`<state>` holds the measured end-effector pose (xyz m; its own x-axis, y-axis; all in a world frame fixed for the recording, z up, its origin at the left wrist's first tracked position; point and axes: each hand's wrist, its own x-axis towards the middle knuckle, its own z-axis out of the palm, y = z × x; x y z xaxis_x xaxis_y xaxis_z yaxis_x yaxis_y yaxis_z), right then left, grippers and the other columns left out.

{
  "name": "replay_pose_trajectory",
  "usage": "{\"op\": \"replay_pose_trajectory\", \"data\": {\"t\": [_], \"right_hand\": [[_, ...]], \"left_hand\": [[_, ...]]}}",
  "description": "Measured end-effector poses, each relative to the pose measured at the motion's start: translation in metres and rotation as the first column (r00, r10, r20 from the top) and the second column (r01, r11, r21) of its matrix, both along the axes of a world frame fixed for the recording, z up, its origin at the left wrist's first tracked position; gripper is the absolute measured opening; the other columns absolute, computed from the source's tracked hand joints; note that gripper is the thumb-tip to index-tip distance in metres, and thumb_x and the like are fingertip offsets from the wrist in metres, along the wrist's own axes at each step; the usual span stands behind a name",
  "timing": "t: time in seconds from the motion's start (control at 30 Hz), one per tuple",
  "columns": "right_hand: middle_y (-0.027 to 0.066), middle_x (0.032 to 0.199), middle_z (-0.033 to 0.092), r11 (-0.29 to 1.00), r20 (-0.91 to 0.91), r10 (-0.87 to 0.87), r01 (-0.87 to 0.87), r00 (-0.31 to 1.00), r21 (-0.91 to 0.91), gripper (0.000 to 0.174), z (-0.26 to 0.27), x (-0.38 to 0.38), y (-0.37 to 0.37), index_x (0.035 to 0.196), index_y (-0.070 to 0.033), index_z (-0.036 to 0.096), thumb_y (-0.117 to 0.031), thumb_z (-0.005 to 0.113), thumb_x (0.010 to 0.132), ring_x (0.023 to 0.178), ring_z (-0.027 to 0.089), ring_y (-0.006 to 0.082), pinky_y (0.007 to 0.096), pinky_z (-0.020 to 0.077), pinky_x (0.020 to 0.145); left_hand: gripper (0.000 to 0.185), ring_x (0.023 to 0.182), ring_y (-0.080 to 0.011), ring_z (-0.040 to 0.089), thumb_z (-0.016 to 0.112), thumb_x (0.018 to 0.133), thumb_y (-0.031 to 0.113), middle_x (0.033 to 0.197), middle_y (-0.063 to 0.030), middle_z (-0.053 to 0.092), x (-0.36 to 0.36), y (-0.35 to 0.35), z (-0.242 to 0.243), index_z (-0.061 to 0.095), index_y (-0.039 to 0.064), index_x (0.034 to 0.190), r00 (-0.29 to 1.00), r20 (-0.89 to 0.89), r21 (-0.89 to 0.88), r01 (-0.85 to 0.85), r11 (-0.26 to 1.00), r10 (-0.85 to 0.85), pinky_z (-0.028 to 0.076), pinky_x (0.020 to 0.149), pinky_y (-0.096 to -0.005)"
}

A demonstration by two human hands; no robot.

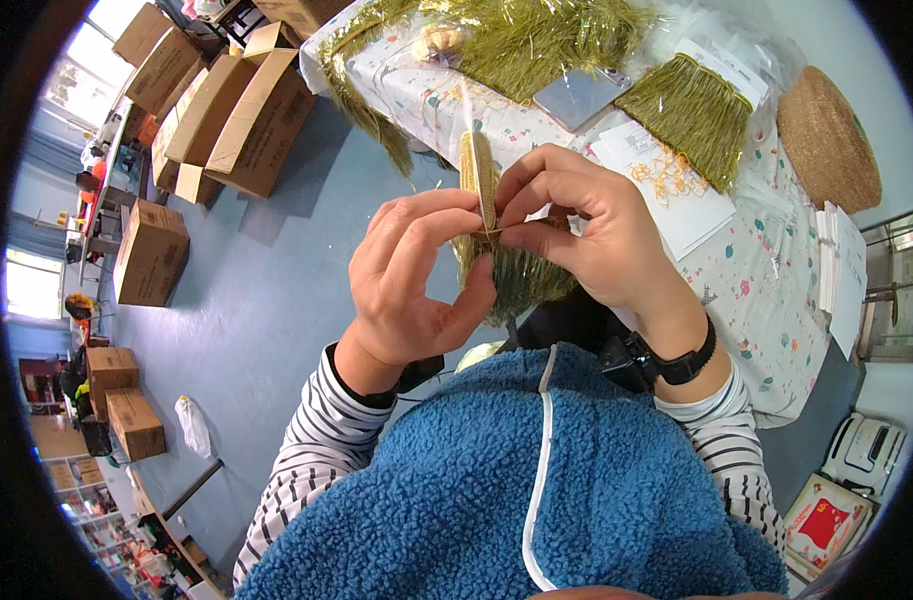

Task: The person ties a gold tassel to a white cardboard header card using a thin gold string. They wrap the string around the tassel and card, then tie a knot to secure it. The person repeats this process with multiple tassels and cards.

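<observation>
Before my chest I hold a tan woven band (468,171) with olive-green fringe (513,285) hanging beneath it. A narrow white strip (477,161) runs up along the band. My left hand (411,277) has its fingertips on the band's left side, its thumb lower against the fringe. From the right, my right hand (584,214) pinches the band's near end between thumb and fingers. A thin edge or thread crosses between the fingertips; its exact form is too small to tell. Fingers hide part of the band.
On the patterned tablecloth (771,300) lie piles of green fringe (546,37), a fringe piece (689,112), a phone (580,97), white paper sheets (696,225) with yellow thread scraps (666,172), and a brown woven item (828,142). Cardboard boxes (261,124) stand on the floor at left.
</observation>
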<state>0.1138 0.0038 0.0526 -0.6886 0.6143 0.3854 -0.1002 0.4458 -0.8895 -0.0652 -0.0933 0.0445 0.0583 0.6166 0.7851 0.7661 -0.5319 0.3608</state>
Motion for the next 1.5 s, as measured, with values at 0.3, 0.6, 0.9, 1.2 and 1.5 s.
{"op": "replay_pose_trajectory", "data": {"t": [0.3, 0.6, 0.9, 1.2, 1.5], "right_hand": [[0.0034, 0.097, 0.062, 0.984, -0.088, 0.086, -0.098, 0.992, -0.151, 0.014, -0.003, -0.002, -0.008, 0.091, 0.001, 0.068, 0.007, 0.071, 0.079, 0.087, 0.061, 0.0115, 0.0248, 0.0482, 0.073], [-0.0042, 0.074, 0.063, 0.963, 0.086, -0.04, 0.061, 0.995, -0.262, 0.011, -0.018, 0.016, 0.024, 0.09, -0.004, 0.071, -0.014, 0.075, 0.088, 0.068, 0.05, 0.0029, 0.0203, 0.0398, 0.064], [-0.0014, 0.084, 0.067, 0.868, -0.117, -0.098, 0.027, 0.988, -0.497, 0.012, -0.038, 0.017, 0.037, 0.09, -0.005, 0.071, -0.015, 0.077, 0.087, 0.08, 0.055, 0.0076, 0.0237, 0.0427, 0.076], [-0.0006, 0.082, 0.066, 0.85, -0.11, -0.118, 0.043, 0.987, -0.525, 0.008, -0.038, 0.016, 0.034, 0.089, -0.004, 0.071, -0.009, 0.076, 0.086, 0.08, 0.057, 0.0089, 0.0244, 0.0443, 0.077], [-0.0052, 0.07, 0.06, 0.86, -0.138, -0.307, 0.213, 0.942, -0.464, 0.009, -0.037, 0.01, 0.026, 0.083, -0.005, 0.071, -0.009, 0.079, 0.084, 0.065, 0.048, 0.0021, 0.0191, 0.0382, 0.062]], "left_hand": [[0.031, 0.084, -0.0237, 0.068, 0.073, 0.065, -0.007, 0.095, -0.0133, 0.07, 0.001, -0.003, -0.002, 0.062, 0.0, 0.094, 0.991, 0.129, -0.006, -0.02, 1.0, 0.021, 0.054, 0.079, -0.0315], [0.029, 0.099, -0.0144, 0.063, 0.062, 0.078, -0.01, 0.103, -0.0096, 0.066, -0.027, -0.008, -0.008, 0.057, -0.005, 0.106, 0.738, 0.664, -0.046, 0.202, 0.978, -0.121, 0.046, 0.1, -0.0314], [0.028, 0.103, -0.0156, 0.063, 0.061, 0.08, -0.011, 0.106, -0.0105, 0.066, -0.029, -0.011, -0.016, 0.054, -0.004, 0.107, 0.633, 0.763, -0.046, 0.261, 0.964, -0.135, 0.044, 0.102, -0.0341], [0.026, 0.101, -0.0155, 0.064, 0.053, 0.082, -0.013, 0.106, -0.0111, 0.066, -0.032, -0.008, -0.022, 0.053, -0.003, 0.106, 0.515, 0.836, 0.0, 0.346, 0.938, -0.19, 0.049, 0.094, -0.03], [0.054, 0.126, -0.0237, 0.052, 0.056, 0.088, 0.018, 0.133, -0.0129, 0.058, -0.048, 0.01, -0.036, 0.047, -0.004, 0.136, 0.284, 0.944, -0.056, 0.636, 0.77, -0.166, 0.034, 0.11, -0.0374]]}}
